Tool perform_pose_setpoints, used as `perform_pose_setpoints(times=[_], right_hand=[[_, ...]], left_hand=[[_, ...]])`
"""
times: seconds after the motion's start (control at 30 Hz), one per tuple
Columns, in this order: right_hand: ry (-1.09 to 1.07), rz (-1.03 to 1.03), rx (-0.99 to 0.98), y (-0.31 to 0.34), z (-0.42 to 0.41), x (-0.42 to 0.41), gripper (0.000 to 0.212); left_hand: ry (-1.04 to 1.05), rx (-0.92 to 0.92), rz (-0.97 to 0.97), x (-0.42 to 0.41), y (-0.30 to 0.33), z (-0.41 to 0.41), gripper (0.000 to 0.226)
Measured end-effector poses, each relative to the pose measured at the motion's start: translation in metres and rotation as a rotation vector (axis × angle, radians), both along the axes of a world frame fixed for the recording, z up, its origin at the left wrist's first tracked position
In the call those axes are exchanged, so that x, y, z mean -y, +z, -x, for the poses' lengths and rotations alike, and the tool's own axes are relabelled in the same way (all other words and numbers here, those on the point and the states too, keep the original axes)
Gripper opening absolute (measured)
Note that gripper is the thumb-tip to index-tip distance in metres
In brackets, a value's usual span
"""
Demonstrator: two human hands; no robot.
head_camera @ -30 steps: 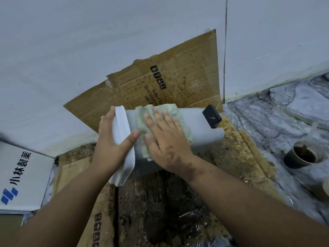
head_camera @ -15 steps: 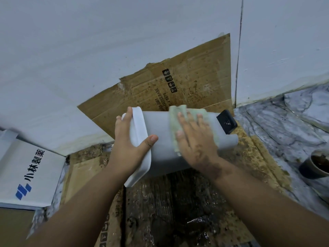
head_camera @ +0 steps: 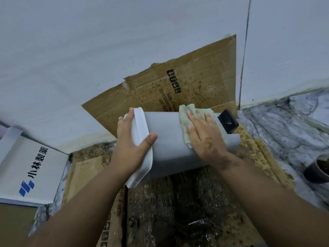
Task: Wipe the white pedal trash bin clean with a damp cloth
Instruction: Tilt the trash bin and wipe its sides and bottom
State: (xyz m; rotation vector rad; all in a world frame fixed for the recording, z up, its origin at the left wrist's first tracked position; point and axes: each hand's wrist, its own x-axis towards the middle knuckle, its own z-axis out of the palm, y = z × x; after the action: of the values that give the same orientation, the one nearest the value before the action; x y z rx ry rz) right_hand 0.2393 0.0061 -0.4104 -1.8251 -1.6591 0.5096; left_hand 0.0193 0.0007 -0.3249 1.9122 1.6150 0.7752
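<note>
Left hand [head_camera: 130,148] gripped the lid end of the white bin [head_camera: 167,139] lying on wet cardboard [head_camera: 178,202]; right hand [head_camera: 204,138], fingers flat, pressed the green cloth [head_camera: 185,118] onto its side.

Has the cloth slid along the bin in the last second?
Yes. The cloth under the right hand has slid along the bin, away from the lid and toward the black pedal.

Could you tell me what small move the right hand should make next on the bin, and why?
Probably sweep the cloth back toward the lid. The right hand presses it flat near the black pedal end, so the bin wall between it and the gripping left hand lies uncovered.
</note>
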Motion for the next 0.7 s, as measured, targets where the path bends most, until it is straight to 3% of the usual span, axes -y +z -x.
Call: perform_pose_setpoints(times=[0.17, 0.27, 0.33, 0.43, 0.53, 0.7], right_hand=[[0.309, -0.157, 0.048, 0.040, 0.072, 0.013, 0.059], [0.409, -0.206, 0.026, 0.036, 0.055, 0.008, 0.052], [0.377, -0.185, 0.011, 0.020, 0.029, 0.000, 0.051], [0.160, -0.066, -0.032, -0.004, -0.012, -0.010, 0.055], [0.012, 0.000, 0.012, -0.004, -0.010, -0.004, 0.062], [0.330, -0.232, -0.096, 0.020, 0.046, 0.018, 0.051]], left_hand=[[0.008, 0.027, -0.010, 0.001, -0.003, 0.004, 0.128], [0.018, 0.021, -0.002, 0.001, -0.003, 0.008, 0.123], [0.027, 0.012, 0.006, 0.001, -0.003, 0.009, 0.115], [0.024, -0.016, -0.001, 0.002, -0.004, 0.009, 0.111], [0.005, -0.007, -0.016, 0.003, -0.005, 0.009, 0.110], [0.021, -0.006, -0.027, 0.002, -0.006, 0.012, 0.110]])
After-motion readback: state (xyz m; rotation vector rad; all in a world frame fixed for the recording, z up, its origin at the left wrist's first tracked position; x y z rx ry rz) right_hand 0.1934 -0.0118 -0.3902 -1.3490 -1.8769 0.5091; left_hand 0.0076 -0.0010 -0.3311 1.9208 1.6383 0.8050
